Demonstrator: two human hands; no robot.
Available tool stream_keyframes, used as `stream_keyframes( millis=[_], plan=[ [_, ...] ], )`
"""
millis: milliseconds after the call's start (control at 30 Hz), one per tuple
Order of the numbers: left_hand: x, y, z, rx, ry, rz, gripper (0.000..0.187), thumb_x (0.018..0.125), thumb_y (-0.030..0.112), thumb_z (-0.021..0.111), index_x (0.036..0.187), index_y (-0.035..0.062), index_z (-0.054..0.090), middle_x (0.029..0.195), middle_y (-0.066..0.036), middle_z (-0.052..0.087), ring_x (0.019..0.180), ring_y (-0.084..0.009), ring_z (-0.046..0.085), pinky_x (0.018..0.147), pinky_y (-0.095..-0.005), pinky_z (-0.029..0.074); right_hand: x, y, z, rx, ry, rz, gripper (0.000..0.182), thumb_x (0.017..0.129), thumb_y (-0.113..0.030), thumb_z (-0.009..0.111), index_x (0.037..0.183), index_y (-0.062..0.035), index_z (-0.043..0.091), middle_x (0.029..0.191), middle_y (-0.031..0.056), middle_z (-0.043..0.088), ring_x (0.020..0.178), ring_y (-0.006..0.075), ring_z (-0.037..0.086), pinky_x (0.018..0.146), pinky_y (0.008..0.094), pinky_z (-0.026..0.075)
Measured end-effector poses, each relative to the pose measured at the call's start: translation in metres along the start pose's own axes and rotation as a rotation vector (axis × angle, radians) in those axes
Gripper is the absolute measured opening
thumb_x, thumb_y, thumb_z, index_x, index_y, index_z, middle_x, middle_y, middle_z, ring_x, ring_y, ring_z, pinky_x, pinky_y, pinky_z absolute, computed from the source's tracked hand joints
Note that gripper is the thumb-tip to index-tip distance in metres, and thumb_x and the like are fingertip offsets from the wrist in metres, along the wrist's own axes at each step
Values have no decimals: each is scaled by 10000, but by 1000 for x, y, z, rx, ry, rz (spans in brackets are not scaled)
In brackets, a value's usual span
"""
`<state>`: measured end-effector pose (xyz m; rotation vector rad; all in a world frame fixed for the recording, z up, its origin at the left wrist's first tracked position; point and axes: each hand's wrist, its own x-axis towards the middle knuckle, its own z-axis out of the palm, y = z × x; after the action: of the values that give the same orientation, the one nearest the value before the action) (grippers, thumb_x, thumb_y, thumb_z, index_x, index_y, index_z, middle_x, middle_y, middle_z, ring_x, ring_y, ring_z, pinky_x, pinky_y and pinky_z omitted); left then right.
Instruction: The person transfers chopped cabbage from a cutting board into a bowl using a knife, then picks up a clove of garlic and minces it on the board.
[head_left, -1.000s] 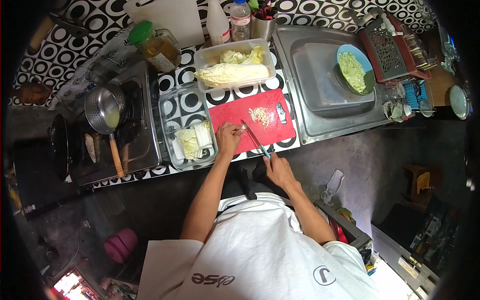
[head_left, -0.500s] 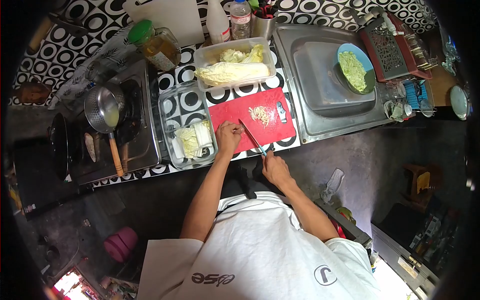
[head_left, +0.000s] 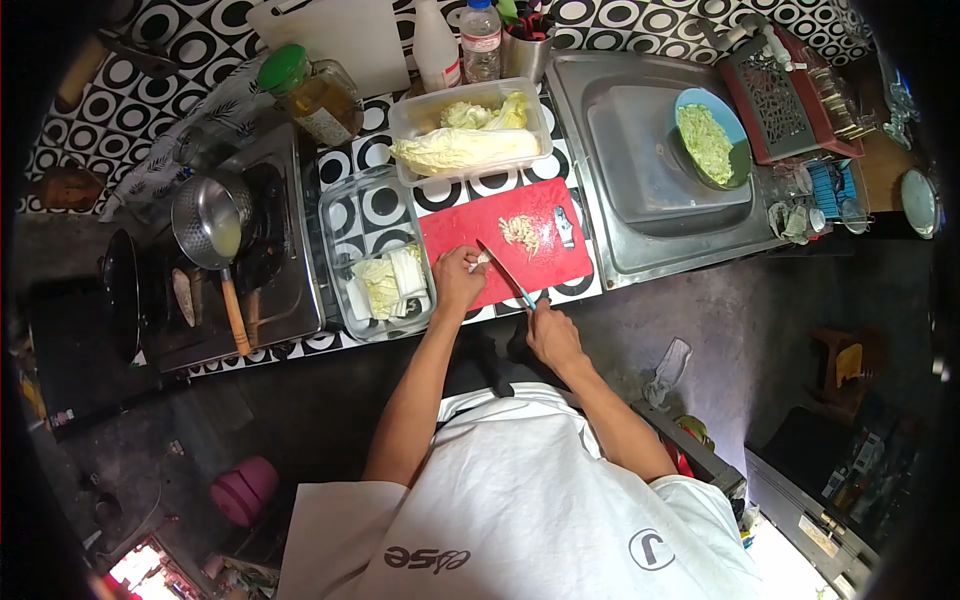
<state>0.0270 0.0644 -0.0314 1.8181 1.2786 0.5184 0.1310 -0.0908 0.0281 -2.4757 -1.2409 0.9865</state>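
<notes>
On the red cutting board my left hand is closed, its fingertips pinching a small pale garlic clove. My right hand grips the light blue handle of a knife at the board's front edge. The blade slants up and left across the board, its tip close beside the clove and my left fingertips. A small heap of chopped garlic lies on the board, right of the blade.
Left of the board stands a glass container with cut cabbage; behind it, a plastic tub of napa cabbage. A saucepan sits on the stove at left. A bowl of shredded greens rests at the sink on the right.
My left fingers have shifted slightly, and more of the pale clove shows between them. The knife stays in nearly the same place. The whole view has moved a little.
</notes>
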Motion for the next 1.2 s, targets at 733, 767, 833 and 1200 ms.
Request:
stream_keyframes(
  millis=[733, 767, 833, 1200],
  plan=[
    [-1, 2, -3, 11, 10, 96, 150, 660, 69, 743, 796, 26, 698, 744, -104, 630, 645, -198, 598, 626, -302, 483, -3, 0, -8, 36, -20, -2, 308, 935, -254, 437, 919, 49, 487, 732, 324, 588, 752, 507, 578, 691, 559, 460],
    [-1, 4, -4, 3, 1, 72, 138, 657, 61, 729, 784, 20, 694, 761, -113, 634, 663, -226, 601, 638, -320, 485, -4, -2, -8, 45, -31, -8, 306, 934, -249, 448, 913, 52, 493, 720, 327, 578, 753, 509, 568, 688, 558, 449],
    [-1, 4, -5, -2, -9, 48, 126, 653, 53, 714, 771, 14, 691, 778, -123, 637, 681, -255, 604, 651, -339, 487, -4, -3, -7, 43, -36, -2, 301, 933, -248, 449, 912, 50, 494, 727, 328, 579, 757, 510, 567, 691, 558, 448],
    [1, -3, 0, -18, 29, 101, 98, 652, 49, 718, 735, 12, 683, 745, -127, 632, 680, -284, 592, 665, -368, 463, 7, 1, 2, 80, -70, -12, 260, 922, -211, 463, 903, 45, 505, 744, 324, 586, 776, 506, 572, 710, 553, 451]
  ],
)
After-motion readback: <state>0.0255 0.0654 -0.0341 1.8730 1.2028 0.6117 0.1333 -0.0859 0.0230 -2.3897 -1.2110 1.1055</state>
